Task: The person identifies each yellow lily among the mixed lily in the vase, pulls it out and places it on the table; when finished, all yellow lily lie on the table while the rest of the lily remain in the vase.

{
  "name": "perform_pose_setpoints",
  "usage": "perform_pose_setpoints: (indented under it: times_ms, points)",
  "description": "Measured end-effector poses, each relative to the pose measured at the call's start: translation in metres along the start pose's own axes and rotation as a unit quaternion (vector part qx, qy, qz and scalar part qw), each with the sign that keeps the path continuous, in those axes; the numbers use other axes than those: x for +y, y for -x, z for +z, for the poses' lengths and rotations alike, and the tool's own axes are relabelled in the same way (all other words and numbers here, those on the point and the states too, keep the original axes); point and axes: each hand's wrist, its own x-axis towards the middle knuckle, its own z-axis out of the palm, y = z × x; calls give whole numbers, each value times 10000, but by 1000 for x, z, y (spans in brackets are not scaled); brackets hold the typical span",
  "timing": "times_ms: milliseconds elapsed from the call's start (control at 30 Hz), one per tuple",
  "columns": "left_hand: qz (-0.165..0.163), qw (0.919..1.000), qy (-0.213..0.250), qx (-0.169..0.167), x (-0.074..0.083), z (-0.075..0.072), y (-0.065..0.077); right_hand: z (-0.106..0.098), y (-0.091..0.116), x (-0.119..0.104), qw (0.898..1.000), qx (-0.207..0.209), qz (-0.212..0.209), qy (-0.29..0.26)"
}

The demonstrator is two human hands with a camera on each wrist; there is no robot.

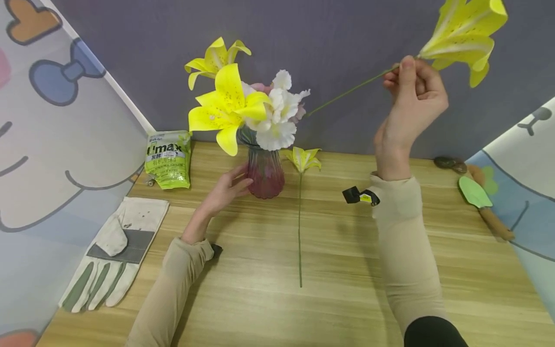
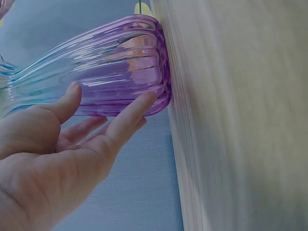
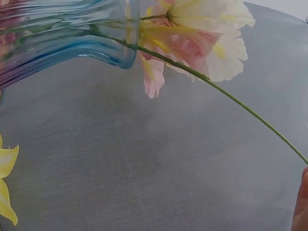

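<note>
A ribbed glass vase [image 1: 265,179], blue at the neck and purple-pink below, stands upright near the back of the table. Yellow lilies [image 1: 230,110] and white and pink flowers [image 1: 281,112] fill its mouth. My left hand [image 1: 225,190] rests its loosely spread fingers against the vase's lower left side, with the thumb alongside in the left wrist view. Up at the right, my right hand [image 1: 412,99] pinches another yellow lily [image 1: 466,38] just under its bloom. That lily's green stem [image 3: 250,109] slants down into the vase mouth in the right wrist view.
One more yellow lily [image 1: 302,160] lies right of the vase, stem toward me. Along the left are a green Umax bag [image 1: 169,164] and a work glove [image 1: 117,253]. A green trowel [image 1: 476,193] with a wooden handle lies at the right edge. A dark wall rises behind.
</note>
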Motion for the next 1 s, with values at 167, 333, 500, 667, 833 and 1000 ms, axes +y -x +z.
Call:
perform_pose_setpoints:
  times_ms: [167,333,500,667,833,1000]
  points:
    - [-70,9999,85,-28,0,2,-2,-5,-4,-4,9998,157,-82,-57]
    - [-73,9999,102,-40,-1,3,-1,-4,-7,-8,9991,333,130,-228]
    - [-46,9999,115,-24,-1,3,0,-2,-9,-11,9988,289,180,-362]
    - [-26,9999,116,-20,-1,3,1,-3,-12,-17,9973,553,314,-365]
    - [4,9999,96,-61,-3,3,1,-4,-16,-25,9945,875,436,-378]
    - [-15,10000,52,-15,-5,3,1,-8,-19,-31,9945,928,364,-323]
